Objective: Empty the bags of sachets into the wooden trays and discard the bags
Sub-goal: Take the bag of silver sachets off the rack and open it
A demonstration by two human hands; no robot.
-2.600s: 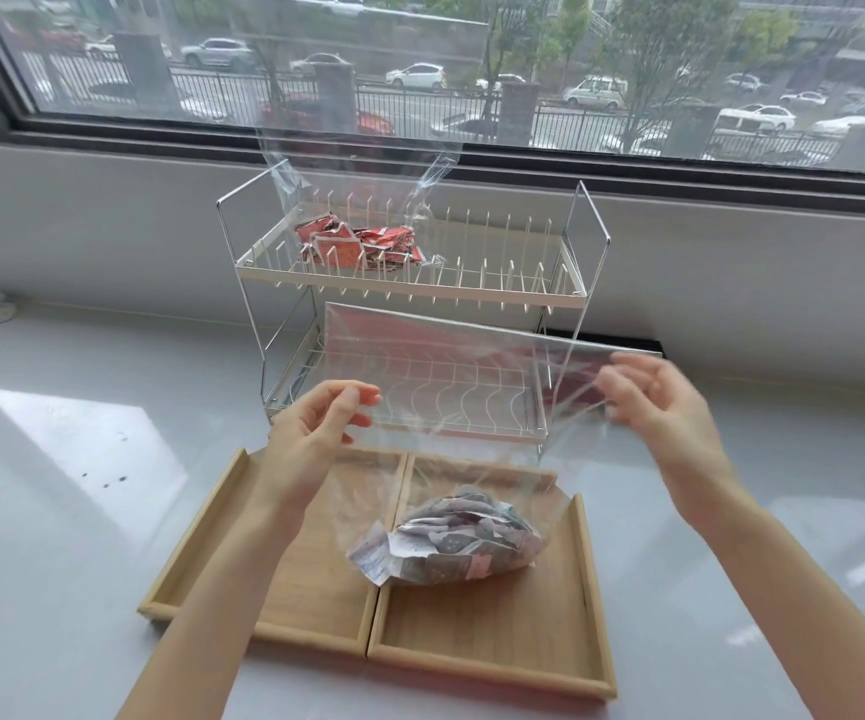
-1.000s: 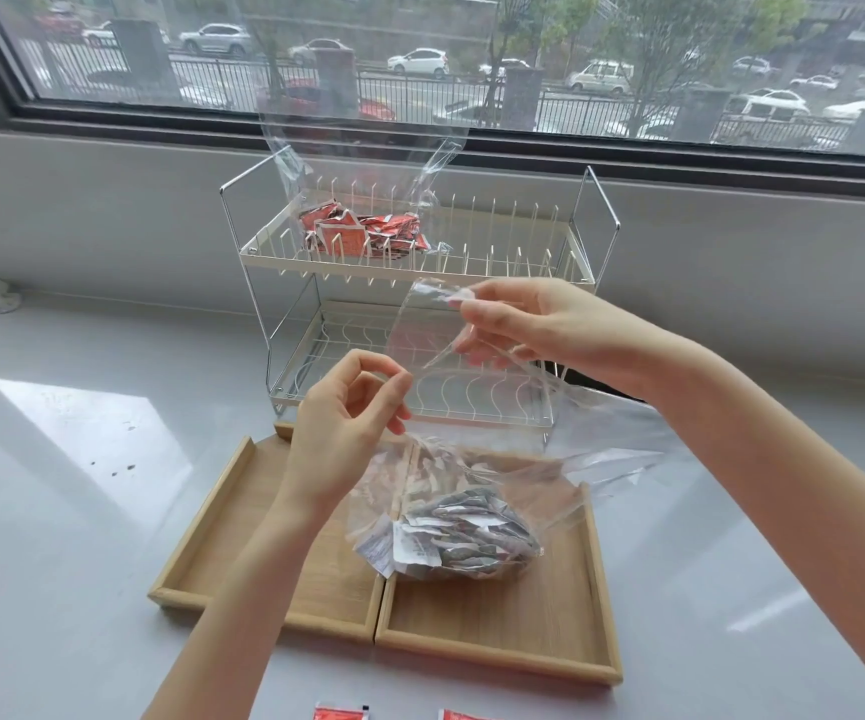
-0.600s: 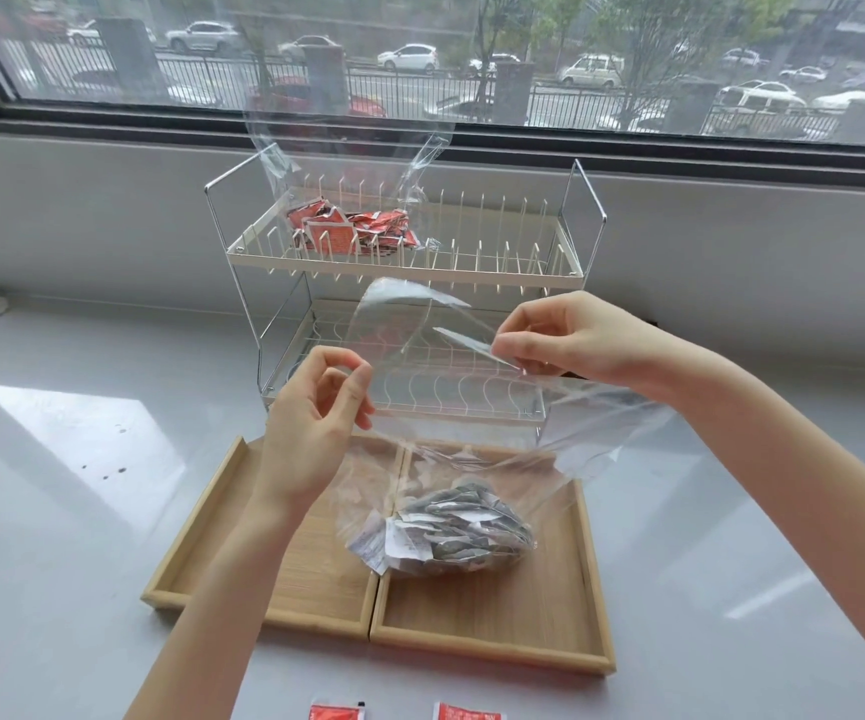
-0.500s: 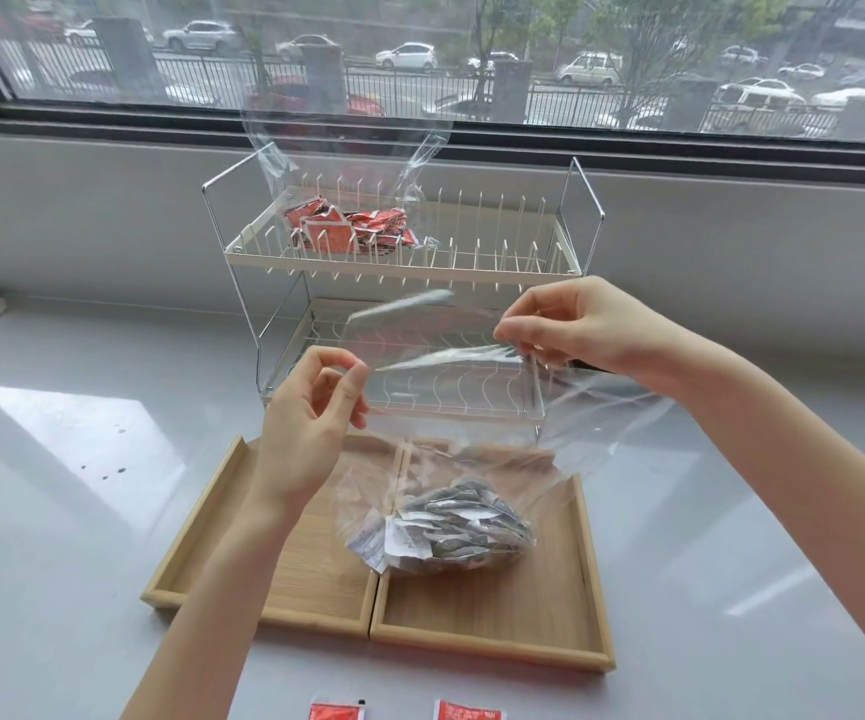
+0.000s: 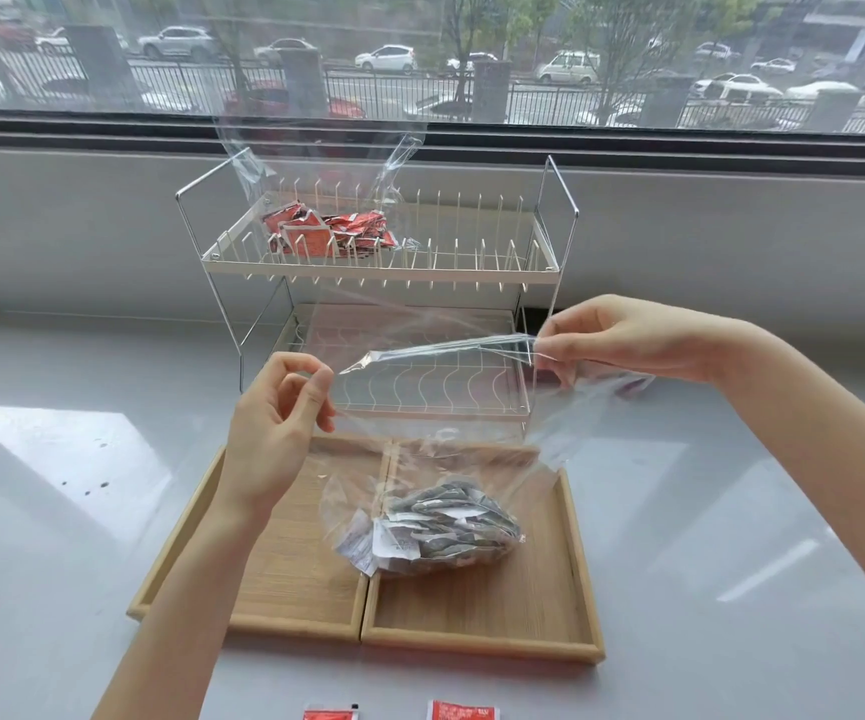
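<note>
Clear bag [image 5: 435,402] above wooden trays [image 5: 477,610], windowsill counter [image 5: 56,511].

I see a grey counter [image 5: 56,511] carrying 2 wooden trays [image 5: 583,574], a wire rack [image 5: 550,262] and 2 red sachets [image 5: 464,711].

Two bare hands, left hand [image 5: 269,439] and right hand [image 5: 628,340], on bare forearms. No sleeves reach the visible part (arms run out of frame bare). Fingers slim, nails short and unpainted. Nothing worn on wrists or fingers.
</note>
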